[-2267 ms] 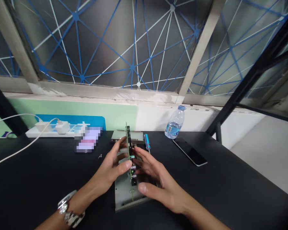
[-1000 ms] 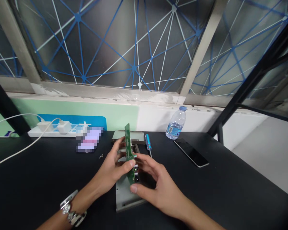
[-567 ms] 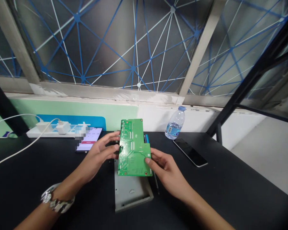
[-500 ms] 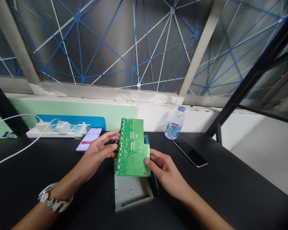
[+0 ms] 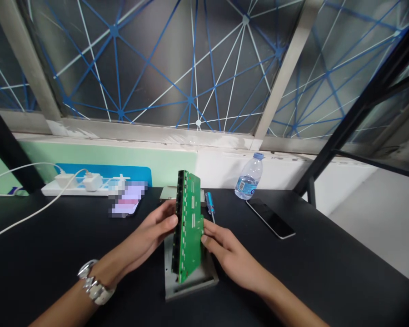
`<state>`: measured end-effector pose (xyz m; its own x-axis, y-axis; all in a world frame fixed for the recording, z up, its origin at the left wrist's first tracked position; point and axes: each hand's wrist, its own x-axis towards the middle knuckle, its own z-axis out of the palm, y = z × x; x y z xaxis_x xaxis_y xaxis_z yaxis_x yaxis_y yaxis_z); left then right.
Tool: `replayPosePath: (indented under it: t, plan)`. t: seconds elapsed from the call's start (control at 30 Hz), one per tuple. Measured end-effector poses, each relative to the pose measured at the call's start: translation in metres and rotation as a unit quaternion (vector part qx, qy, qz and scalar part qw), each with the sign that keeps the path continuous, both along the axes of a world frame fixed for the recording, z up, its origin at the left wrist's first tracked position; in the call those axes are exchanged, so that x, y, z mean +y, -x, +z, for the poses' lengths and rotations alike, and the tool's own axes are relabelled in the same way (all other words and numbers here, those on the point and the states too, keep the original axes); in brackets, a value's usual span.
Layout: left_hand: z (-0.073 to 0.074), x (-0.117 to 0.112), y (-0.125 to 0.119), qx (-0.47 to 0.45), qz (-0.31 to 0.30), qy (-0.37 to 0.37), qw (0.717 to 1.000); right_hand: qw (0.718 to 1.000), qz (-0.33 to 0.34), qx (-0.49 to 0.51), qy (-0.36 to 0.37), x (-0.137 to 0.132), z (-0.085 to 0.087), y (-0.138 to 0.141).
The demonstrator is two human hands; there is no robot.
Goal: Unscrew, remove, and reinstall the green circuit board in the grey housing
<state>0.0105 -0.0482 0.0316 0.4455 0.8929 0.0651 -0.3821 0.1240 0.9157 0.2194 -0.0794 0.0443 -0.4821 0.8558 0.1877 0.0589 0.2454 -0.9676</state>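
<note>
A green circuit board [image 5: 192,231] is held up on edge between my hands, its row of black port sockets [image 5: 179,218] facing left. My left hand [image 5: 157,229] closes on the socket side, thumb against the sockets and the other fingers partly hidden behind. On the opposite edge, my right hand [image 5: 225,250] pinches the board between thumb and fingers. Beneath the board lies an open grey metal case [image 5: 177,288], partly covered by it. A screwdriver with a blue handle [image 5: 210,202] rests just right of the case, its shaft running toward my right hand.
A water bottle [image 5: 248,179] stands at the back right beside a dark-screened phone [image 5: 271,218]. At the back left are a power strip [image 5: 51,188] with white chargers and cables, and a second phone [image 5: 131,200], blurred out. Black shelf posts [image 5: 306,184] rise at both sides.
The board has turned from nearly face-on to steeply tilted, showing its black sockets. Its lower end has come down and nearer. The screwdriver and the far end of the case have come into view.
</note>
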Motion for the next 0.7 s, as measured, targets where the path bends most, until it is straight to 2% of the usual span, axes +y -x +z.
replayPosePath:
  t: [0.1,0.2,0.3,0.4,0.57,0.7]
  plan:
    - [-0.005,-0.007,-0.004,-0.002,-0.041,0.027,0.999,1.000,-0.004,-0.015,-0.005,-0.004,-0.001,0.003]
    - [-0.004,-0.011,-0.009,-0.011,-0.078,-0.001,0.997,0.999,-0.034,-0.038,0.014,-0.006,-0.003,0.005]
    - [-0.002,-0.011,-0.013,-0.027,-0.058,-0.025,0.998,0.997,-0.055,-0.053,0.030,-0.008,-0.004,0.004]
    - [-0.002,-0.009,-0.014,-0.049,-0.033,-0.017,0.998,0.996,-0.066,-0.061,0.021,-0.010,-0.004,0.003]
    - [-0.003,-0.006,-0.012,-0.043,0.013,-0.008,0.999,0.994,-0.068,-0.075,-0.037,-0.013,-0.002,0.004]
    - [0.000,-0.006,-0.013,-0.040,0.019,-0.015,0.999,0.988,-0.082,-0.094,-0.088,-0.012,-0.002,0.003]
